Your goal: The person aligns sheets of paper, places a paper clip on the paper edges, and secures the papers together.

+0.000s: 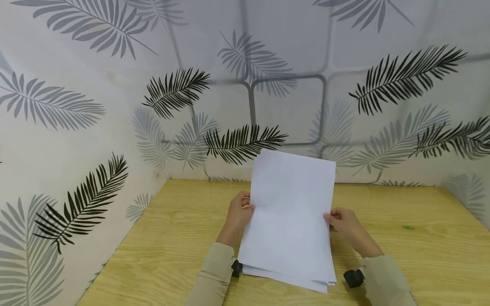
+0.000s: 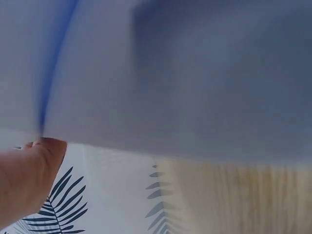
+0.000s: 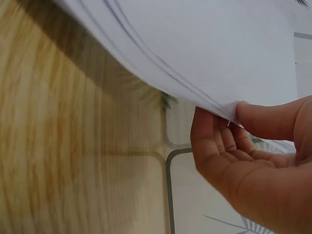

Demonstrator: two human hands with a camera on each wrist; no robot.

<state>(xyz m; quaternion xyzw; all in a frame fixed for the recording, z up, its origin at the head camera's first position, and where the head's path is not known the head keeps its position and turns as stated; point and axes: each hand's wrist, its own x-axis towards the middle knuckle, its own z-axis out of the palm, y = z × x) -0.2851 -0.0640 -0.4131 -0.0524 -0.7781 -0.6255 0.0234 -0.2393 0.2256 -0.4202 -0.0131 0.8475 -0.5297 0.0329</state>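
Observation:
Several white paper sheets (image 1: 291,212) stand raised and tilted over the table, their lower edges fanned slightly out of line. My left hand (image 1: 240,212) pinches the left edge of the sheets, its fingers partly behind them. On the opposite edge, my right hand (image 1: 344,221) holds them between thumb and fingers. In the right wrist view the thumb lies on one face of the paper (image 3: 209,53) and curled fingers support the other. Paper (image 2: 170,97) fills most of the left wrist view, where only part of the left hand (image 2: 34,170) shows at its edge.
The light wood table (image 1: 176,238) runs back to a wall covering (image 1: 287,110) with a leaf print. A small green paper clip (image 1: 408,227) lies on the table to the right. Black wrist cameras (image 1: 354,279) sit by both sleeves.

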